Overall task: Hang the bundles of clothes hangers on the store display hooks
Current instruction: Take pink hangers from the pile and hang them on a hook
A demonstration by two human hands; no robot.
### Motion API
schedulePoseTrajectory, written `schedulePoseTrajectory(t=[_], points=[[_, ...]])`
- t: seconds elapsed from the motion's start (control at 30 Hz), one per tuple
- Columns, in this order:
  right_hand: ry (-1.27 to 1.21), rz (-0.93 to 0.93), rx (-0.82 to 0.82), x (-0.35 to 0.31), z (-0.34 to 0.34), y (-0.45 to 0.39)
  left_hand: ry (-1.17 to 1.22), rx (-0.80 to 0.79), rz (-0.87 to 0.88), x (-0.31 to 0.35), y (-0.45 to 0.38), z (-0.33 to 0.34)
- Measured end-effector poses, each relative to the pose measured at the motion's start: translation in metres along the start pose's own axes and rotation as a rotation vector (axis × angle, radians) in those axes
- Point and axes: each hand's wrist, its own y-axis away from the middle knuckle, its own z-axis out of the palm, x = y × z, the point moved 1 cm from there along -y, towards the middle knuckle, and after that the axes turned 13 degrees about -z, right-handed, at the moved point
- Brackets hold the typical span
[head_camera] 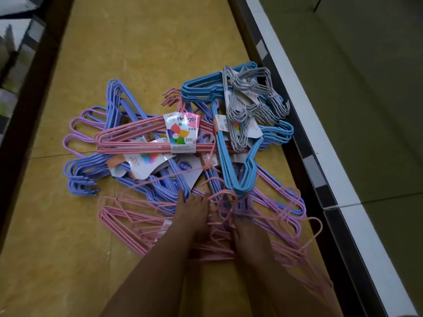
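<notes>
A heap of hanger bundles lies on the yellow floor [137, 53]. A pink bundle with a "Hanger" label [146, 138] lies across periwinkle bundles [91, 172]. A light blue bundle [231, 143] and a grey bundle [249, 104] sit at the right. Loose pink hangers [128, 216] spread at the near edge, blurred by motion. My left hand [192, 216] reaches into the pile with fingers spread among the pink hooks. My right hand [247, 236] grips the pink hangers' hooks beside it. No display hooks are in view.
A dark shelf base [27, 92] runs along the left of the aisle. A white-and-black shelf edge [304, 124] runs along the right, close to the grey and blue bundles. Bare yellow floor extends beyond the pile.
</notes>
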Motion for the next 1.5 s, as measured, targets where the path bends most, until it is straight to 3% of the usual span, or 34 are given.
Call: schedulePoseTrajectory(t=[0.37, 0.53, 0.6, 0.73, 1.0, 1.13, 1.27, 1.4, 1.5], points=[[0.081, 0.092, 0.061, -0.010, 0.028, 0.027, 0.129, -0.091, -0.004, -0.021, 0.022, 0.027], [-0.042, 0.447, 0.466, 0.019, 0.006, 0.045, 0.224, -0.041, -0.114, -0.041, 0.032, 0.036], [-0.109, 0.608, 0.385, 0.037, 0.006, 0.042, 0.269, 0.011, -0.149, -0.050, 0.033, 0.035], [-0.353, 0.615, 0.091, 0.054, 0.018, 0.025, 0.292, 0.109, -0.182, -0.053, 0.031, 0.034], [-0.368, 0.402, 0.039, 0.039, -0.001, 0.018, 0.257, 0.009, -0.165, -0.042, 0.046, 0.053], [-0.111, 0.376, -0.078, 0.034, -0.005, 0.019, 0.267, 0.028, -0.173, -0.048, 0.048, 0.057], [-0.073, 0.405, 0.002, 0.023, -0.004, 0.014, 0.265, 0.044, -0.236, -0.057, 0.044, 0.053], [-0.251, 0.354, -0.018, 0.004, 0.006, 0.013, 0.233, -0.046, -0.311, -0.066, 0.048, 0.060], [-0.165, 0.363, 0.030, -0.011, 0.020, 0.028, 0.287, -0.072, -0.346, -0.074, 0.053, 0.066]])
